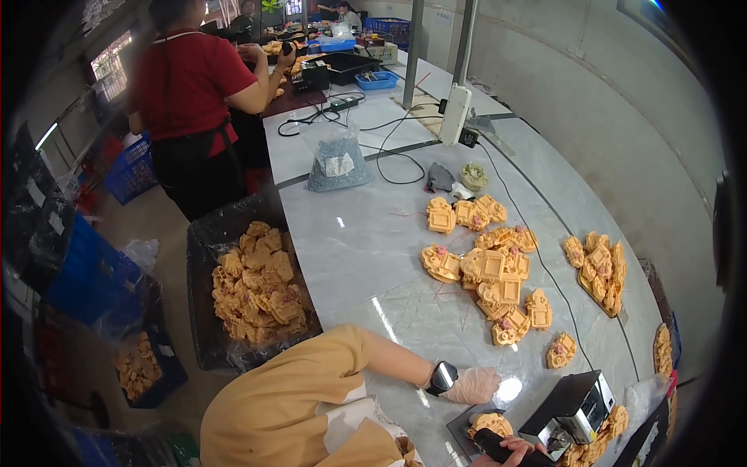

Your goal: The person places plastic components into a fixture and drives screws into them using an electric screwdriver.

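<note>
My left hand (474, 385), in a thin clear glove with a black watch at the wrist, is low over the table. Its fingers look curled in, and what they hold, if anything, is hidden. Just below it, a yellow-orange plastic part (492, 423) lies on a dark square pad (461, 426). At the lower edge, my right hand (517, 450) is wrapped round a black handheld tool (490, 444), whose end is close to that part. The tool's exact kind does not show. A black box-shaped device (572, 405) stands beside my right hand.
Several similar yellow-orange parts (494, 268) lie heaped ahead, with another pile (601, 268) to the right. A black bin (204, 311) of parts stands left of the table. A bag of blue-grey pieces (339, 165) and cables (401, 167) lie farther off. A person in red (191, 86) stands far left.
</note>
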A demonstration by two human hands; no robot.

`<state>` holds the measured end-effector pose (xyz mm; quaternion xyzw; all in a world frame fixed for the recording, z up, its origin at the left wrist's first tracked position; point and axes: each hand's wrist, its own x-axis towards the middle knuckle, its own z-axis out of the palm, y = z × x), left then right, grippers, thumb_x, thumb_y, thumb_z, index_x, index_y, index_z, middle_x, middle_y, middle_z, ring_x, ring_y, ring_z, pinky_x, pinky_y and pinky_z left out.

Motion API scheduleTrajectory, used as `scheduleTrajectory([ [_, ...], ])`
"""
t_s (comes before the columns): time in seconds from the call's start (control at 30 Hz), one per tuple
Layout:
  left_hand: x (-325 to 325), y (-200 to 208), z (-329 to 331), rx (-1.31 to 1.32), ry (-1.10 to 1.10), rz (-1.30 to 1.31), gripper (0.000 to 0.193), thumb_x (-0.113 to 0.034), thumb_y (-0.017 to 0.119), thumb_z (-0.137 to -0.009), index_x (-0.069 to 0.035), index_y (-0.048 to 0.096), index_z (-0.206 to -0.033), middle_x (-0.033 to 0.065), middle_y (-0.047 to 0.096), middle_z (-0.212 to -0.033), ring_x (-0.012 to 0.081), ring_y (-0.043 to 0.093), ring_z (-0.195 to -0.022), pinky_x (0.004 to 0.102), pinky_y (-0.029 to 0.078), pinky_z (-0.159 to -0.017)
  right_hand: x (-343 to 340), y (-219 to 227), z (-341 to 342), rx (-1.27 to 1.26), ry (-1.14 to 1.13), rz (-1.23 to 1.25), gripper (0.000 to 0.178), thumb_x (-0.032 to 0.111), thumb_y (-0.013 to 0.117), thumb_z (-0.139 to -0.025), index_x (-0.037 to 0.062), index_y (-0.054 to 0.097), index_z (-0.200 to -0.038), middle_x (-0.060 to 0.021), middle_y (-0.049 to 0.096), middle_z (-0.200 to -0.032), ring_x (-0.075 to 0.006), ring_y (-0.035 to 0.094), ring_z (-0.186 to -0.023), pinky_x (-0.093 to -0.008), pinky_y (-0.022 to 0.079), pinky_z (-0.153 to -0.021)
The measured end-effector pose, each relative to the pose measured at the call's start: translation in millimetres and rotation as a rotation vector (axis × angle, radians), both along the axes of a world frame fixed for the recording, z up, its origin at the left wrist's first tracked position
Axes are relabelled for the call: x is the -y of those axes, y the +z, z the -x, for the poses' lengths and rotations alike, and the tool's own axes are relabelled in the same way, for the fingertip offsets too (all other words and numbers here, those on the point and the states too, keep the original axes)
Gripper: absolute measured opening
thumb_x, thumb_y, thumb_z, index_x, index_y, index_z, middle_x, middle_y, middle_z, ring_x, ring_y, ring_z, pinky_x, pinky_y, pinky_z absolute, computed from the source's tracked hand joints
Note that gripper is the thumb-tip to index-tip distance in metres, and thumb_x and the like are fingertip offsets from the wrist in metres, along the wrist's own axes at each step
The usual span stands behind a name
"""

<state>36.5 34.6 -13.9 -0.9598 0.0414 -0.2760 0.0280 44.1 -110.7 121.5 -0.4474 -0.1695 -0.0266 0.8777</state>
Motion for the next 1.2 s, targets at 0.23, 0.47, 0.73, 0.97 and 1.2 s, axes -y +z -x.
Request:
scheduleTrajectory([
  [0.23,-11.1,21.9,22.3,-0.099,0.011,0.111,0.013,-0.021,0.056,-0.069,-0.01,0.062,-0.071,0.003,0.055,-0.074,0.0186,0.051,-0.077,0.0301,0.038,-0.065,5.4,1.7,-13.1,0.041,-0.013,0.042,0.015,0.011,0.056,-0.08,0.0024,0.047,-0.071,-0.0062,0.046,-0.059,-0.0169,0.046,-0.049,-0.0295,0.04,-0.053],
  [0.47,6.1,50.8,75.8,-0.127,-0.188,1.404,0.013,-0.016,0.061,-0.081,-0.003,0.059,-0.082,0.0063,0.057,-0.083,0.0182,0.054,-0.081,0.0318,0.043,-0.074,43.7,-13.2,-53.1,-0.006,0.294,-0.262,0.029,0.018,0.049,-0.088,0.0039,0.041,-0.112,-0.001,0.039,-0.066,-0.0104,0.04,-0.058,-0.0271,0.037,-0.063],
  [0.73,2.8,75.4,90.1,-0.191,-0.454,2.208,0.022,-0.023,0.066,-0.082,-0.006,0.058,-0.093,-0.001,0.054,-0.085,0.0084,0.048,-0.082,0.0239,0.038,-0.077,20.3,21.8,-58.8,0.0,0.638,-0.592,0.038,0.032,0.047,-0.088,0.0086,0.046,-0.117,-0.0013,0.046,-0.074,-0.0143,0.044,-0.062,-0.0337,0.036,-0.07],
  [0.97,9.9,71.7,81.2,-0.518,-0.568,2.256,0.022,-0.025,0.066,-0.08,-0.007,0.057,-0.084,-0.0004,0.05,-0.085,0.0103,0.045,-0.079,0.0249,0.035,-0.073,28.4,11.9,-63.9,0.018,0.741,-0.525,0.042,0.027,0.054,-0.084,0.0006,0.046,-0.116,-0.0018,0.048,-0.074,-0.0116,0.048,-0.064,-0.0291,0.037,-0.07],
  [1.2,14.0,81.9,80.9,-0.697,-0.549,2.233,0.021,-0.026,0.067,-0.077,-0.008,0.057,-0.082,-0.0006,0.051,-0.084,0.0096,0.044,-0.078,0.0239,0.035,-0.072,32.6,11.2,-58.2,-0.044,0.817,-0.509,0.042,0.028,0.052,-0.085,0.0009,0.044,-0.116,-0.0016,0.048,-0.075,-0.0112,0.048,-0.063,-0.0301,0.038,-0.071],
])
